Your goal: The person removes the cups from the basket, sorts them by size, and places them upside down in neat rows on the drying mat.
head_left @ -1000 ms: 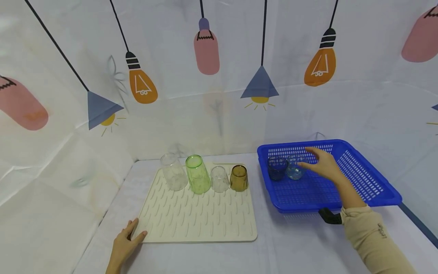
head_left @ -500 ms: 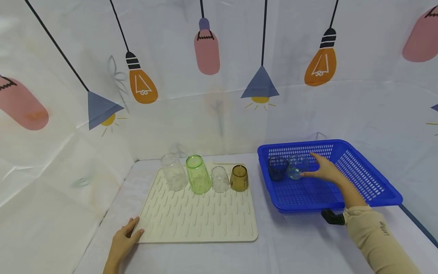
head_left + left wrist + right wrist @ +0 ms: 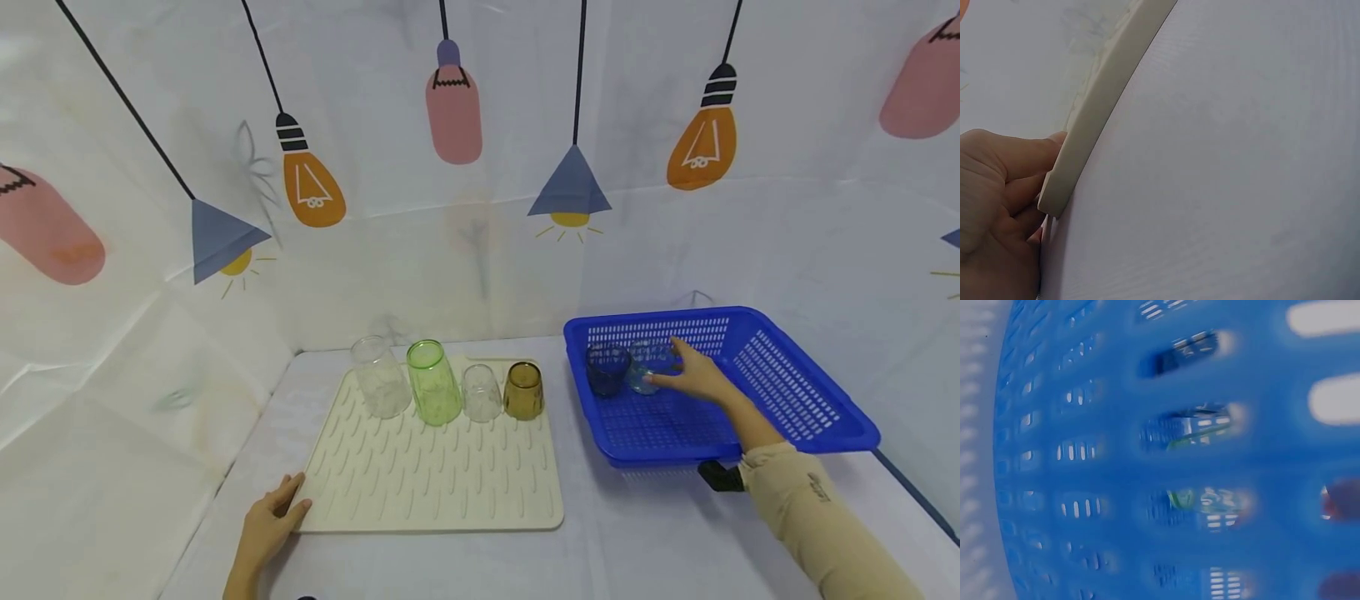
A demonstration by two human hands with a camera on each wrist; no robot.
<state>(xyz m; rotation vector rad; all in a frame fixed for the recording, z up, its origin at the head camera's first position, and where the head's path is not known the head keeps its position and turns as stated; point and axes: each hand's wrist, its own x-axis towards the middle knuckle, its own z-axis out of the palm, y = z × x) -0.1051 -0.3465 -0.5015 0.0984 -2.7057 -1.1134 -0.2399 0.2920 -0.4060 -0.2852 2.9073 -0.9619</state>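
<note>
My right hand [image 3: 701,375] is inside the blue plastic basket [image 3: 810,467], thumb and fingers around the right side of a clear glass cup [image 3: 641,385]. A dark blue glass cup [image 3: 606,385] sits just left of it. In the right wrist view the perforated basket wall [image 3: 1116,469] fills the picture; parts of fingers [image 3: 1344,500] show through its slots. My left hand [image 3: 264,525] grips the front left corner of the cream ribbed drying mat [image 3: 427,492]. The left wrist view shows these fingers [image 3: 1029,156] against the mat's thick edge [image 3: 1094,100].
Along the mat's back stand a tall clear glass [image 3: 384,387], a tall green glass [image 3: 435,387], a short clear glass [image 3: 482,396] and an amber glass [image 3: 524,396]. A white cloth [image 3: 450,571] covers the table. A lamp-patterned sheet [image 3: 510,267] hangs behind.
My right hand has lowered and moved left onto the clear glass cup, its thumb and fingers drawing in around it. The left thumb has slid slightly left at the mat's corner.
</note>
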